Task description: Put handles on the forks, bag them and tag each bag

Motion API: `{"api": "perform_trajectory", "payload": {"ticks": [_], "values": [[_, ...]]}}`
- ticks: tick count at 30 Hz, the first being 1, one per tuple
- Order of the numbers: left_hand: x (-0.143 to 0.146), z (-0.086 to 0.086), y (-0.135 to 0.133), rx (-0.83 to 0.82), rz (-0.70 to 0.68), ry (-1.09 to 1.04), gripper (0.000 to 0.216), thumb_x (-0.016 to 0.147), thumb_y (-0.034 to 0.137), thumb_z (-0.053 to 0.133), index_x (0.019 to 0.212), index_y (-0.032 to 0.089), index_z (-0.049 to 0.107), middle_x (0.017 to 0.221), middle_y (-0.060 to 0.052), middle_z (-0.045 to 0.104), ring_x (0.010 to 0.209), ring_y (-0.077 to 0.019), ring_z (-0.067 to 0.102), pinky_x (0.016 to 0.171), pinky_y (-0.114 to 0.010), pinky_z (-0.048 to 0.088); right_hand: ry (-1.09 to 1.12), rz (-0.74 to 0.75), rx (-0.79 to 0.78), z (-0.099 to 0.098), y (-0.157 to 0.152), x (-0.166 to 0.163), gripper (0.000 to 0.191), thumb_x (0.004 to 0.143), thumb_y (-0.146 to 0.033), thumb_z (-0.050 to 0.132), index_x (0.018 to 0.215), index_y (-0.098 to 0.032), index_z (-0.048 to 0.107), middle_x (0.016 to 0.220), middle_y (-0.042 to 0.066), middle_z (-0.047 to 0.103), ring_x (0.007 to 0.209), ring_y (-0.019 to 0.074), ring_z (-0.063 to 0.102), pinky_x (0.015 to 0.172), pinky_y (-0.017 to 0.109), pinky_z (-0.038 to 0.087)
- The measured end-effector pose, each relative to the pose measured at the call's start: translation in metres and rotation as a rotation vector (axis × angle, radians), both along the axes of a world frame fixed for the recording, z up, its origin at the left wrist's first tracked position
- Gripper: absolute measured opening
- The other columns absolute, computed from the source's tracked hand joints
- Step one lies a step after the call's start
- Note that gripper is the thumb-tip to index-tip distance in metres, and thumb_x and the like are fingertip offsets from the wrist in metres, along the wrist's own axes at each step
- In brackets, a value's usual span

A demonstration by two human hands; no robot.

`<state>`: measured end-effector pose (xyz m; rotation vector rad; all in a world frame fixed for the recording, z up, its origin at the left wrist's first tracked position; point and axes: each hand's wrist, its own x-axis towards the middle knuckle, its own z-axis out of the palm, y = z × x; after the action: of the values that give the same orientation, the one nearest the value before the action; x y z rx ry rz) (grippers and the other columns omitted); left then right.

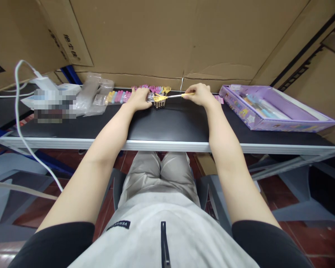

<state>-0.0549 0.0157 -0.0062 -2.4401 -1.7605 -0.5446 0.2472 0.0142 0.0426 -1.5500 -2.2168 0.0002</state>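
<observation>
My right hand pinches the yellow handle of a telescopic back scratcher. Its metal rod lies level and points left, ending in a yellow claw. The claw is close to a clear plastic sleeve, which appears to be between the thumb and fingers of my left hand. Beneath and behind that hand is a row of back scratchers with pink, yellow and other coloured claws. Their short metal rods face me. Left of my wrist, pink, blue and yellow handles lie side by side.
Clear plastic bags lie left on the black table. A white cable hangs over the left front edge. At right stands an open purple box with packaged items inside. Cardboard walls the back.
</observation>
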Motion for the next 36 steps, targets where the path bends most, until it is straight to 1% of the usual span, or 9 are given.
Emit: {"api": "perform_trajectory", "payload": {"ticks": [2, 4, 7, 9, 13, 17, 20, 28, 36], "values": [[0.001, 0.001, -0.001, -0.014, -0.006, 0.007, 0.049, 0.084, 0.033, 0.06, 0.131, 0.019, 0.06, 0.131, -0.018, 0.067, 0.137, -0.0426, 0.057, 0.128, -0.065, 0.034, -0.001, 0.005, -0.007, 0.0, 0.0, -0.001, 0.026, 0.096, -0.05, 0.075, 0.104, -0.026, 0.08, 0.106, 0.013, 0.078, 0.119, 0.0405, 0.066, 0.112, 0.064, 0.038], [0.003, 0.002, -0.002, -0.03, -0.014, 0.022, 0.05, 0.084, 0.033, 0.06, 0.132, 0.018, 0.06, 0.134, -0.019, 0.066, 0.138, -0.0426, 0.056, 0.129, -0.065, 0.033, -0.006, 0.011, -0.004, -0.001, 0.001, -0.001, 0.029, 0.096, -0.052, 0.075, 0.104, -0.025, 0.08, 0.105, 0.012, 0.078, 0.118, 0.0407, 0.066, 0.112, 0.064, 0.038], [0.006, 0.003, -0.004, -0.029, -0.026, 0.039, 0.046, 0.085, 0.033, 0.058, 0.129, 0.018, 0.061, 0.135, -0.019, 0.067, 0.137, -0.0421, 0.057, 0.129, -0.064, 0.033, -0.013, 0.02, 0.003, -0.003, 0.004, -0.002, 0.036, 0.095, -0.058, 0.074, 0.106, -0.025, 0.081, 0.104, 0.012, 0.077, 0.117, 0.0408, 0.066, 0.111, 0.064, 0.039], [0.008, 0.003, -0.005, -0.019, -0.037, 0.04, 0.044, 0.086, 0.033, 0.057, 0.127, 0.018, 0.062, 0.135, -0.019, 0.068, 0.137, -0.0416, 0.058, 0.129, -0.064, 0.034, -0.016, 0.022, 0.004, -0.004, 0.006, -0.003, 0.036, 0.095, -0.059, 0.074, 0.107, -0.025, 0.081, 0.104, 0.013, 0.077, 0.118, 0.0409, 0.066, 0.112, 0.064, 0.04], [0.01, 0.001, -0.005, 0.004, -0.059, 0.031, 0.044, 0.087, 0.034, 0.057, 0.128, 0.019, 0.063, 0.133, -0.018, 0.069, 0.137, -0.0417, 0.059, 0.129, -0.065, 0.033, -0.025, 0.024, -0.001, -0.004, 0.003, -0.006, 0.033, 0.097, -0.054, 0.074, 0.109, -0.024, 0.082, 0.106, 0.013, 0.078, 0.118, 0.0403, 0.067, 0.112, 0.063, 0.04], [0.011, -0.003, -0.001, 0.018, -0.084, 0.028, 0.05, 0.087, 0.035, 0.057, 0.133, 0.016, 0.064, 0.135, -0.02, 0.069, 0.135, -0.0428, 0.059, 0.128, -0.07, 0.031, -0.036, 0.021, -0.016, -0.003, -0.005, -0.013, 0.026, 0.099, -0.044, 0.073, 0.11, -0.022, 0.082, 0.111, 0.013, 0.078, 0.118, 0.0378, 0.069, 0.113, 0.059, 0.041], [0.011, -0.005, 0.003, 0.016, -0.102, 0.031, 0.048, 0.089, 0.035, 0.057, 0.132, 0.014, 0.064, 0.135, -0.021, 0.069, 0.134, -0.0421, 0.06, 0.129, -0.07, 0.03, -0.031, 0.023, -0.018, -0.003, -0.008, -0.016, 0.023, 0.1, -0.039, 0.073, 0.109, -0.02, 0.082, 0.111, 0.012, 0.078, 0.118, 0.0358, 0.069, 0.114, 0.057, 0.041], [0.012, -0.008, 0.006, 0.05, -0.108, 0.04, 0.039, 0.091, 0.031, 0.056, 0.125, 0.014, 0.065, 0.132, -0.021, 0.069, 0.134, -0.0409, 0.06, 0.13, -0.07, 0.028, 0.012, 0.093, 0.001, -0.012, -0.001, -0.018, 0.026, 0.098, -0.044, 0.074, 0.106, -0.021, 0.083, 0.107, 0.012, 0.079, 0.114, 0.0346, 0.07, 0.112, 0.057, 0.044], [0.017, -0.008, 0.005, 0.056, -0.119, 0.046, 0.036, 0.093, 0.027, 0.053, 0.124, 0.015, 0.065, 0.131, -0.019, 0.068, 0.133, -0.0392, 0.06, 0.13, -0.07, 0.028, 0.016, 0.112, -0.016, -0.015, -0.006, -0.031, 0.023, 0.096, -0.036, 0.075, 0.109, -0.019, 0.084, 0.106, 0.01, 0.08, 0.106, 0.0295, 0.07, 0.107, 0.047, 0.047]]}}
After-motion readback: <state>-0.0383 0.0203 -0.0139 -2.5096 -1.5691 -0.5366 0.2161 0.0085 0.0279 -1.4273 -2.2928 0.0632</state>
